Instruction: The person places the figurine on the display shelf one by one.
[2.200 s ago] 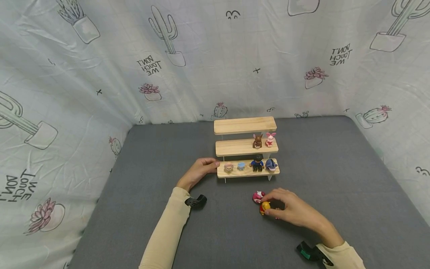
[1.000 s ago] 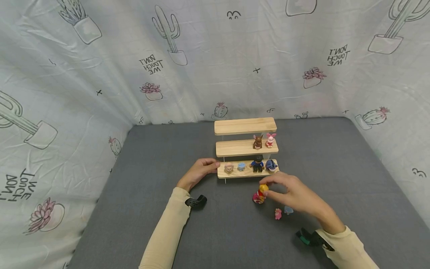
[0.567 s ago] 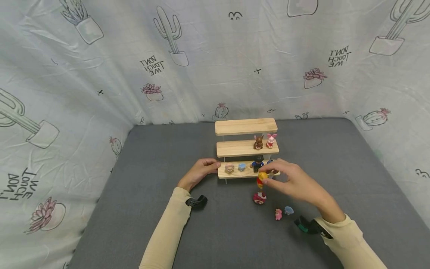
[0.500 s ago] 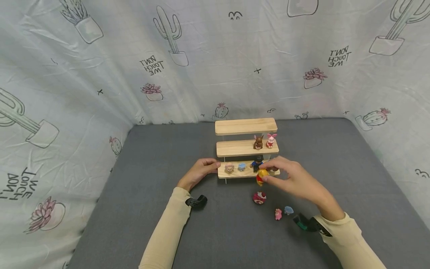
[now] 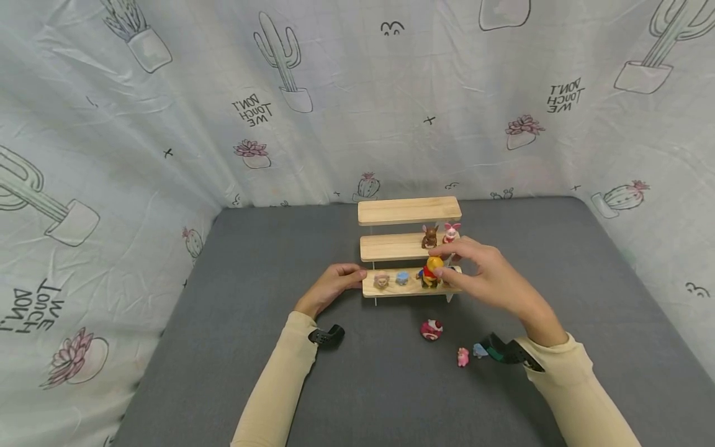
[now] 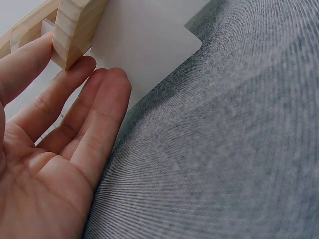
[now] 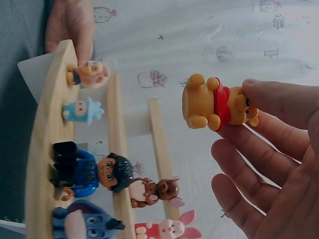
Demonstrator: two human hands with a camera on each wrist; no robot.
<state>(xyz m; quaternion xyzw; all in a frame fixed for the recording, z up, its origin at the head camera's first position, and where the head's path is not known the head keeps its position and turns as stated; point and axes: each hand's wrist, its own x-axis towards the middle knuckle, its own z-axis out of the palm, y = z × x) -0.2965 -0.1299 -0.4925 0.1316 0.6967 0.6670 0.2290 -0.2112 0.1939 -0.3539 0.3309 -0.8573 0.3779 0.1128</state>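
My right hand pinches a Winnie the Pooh figurine by its head between thumb and fingers. It is held up in front of a three-tier wooden display stand, overlapping the black-haired figure on the lowest tier in the head view. My left hand grips the left end of that lowest tier, thumb on top and index finger under the board. Also on this tier are a small pinkish-faced figure, a light-blue one and an Eeyore figurine.
The middle tier bears a brown figurine and a pink Piglet figurine at its right end. On the grey tabletop lie a magenta figure, a tiny pink one and a small blue piece. A patterned curtain surrounds the table.
My right hand has lifted the Pooh figurine from beside the magenta figure and carried it forward and up to the stand. My left hand stays on the lowest tier.
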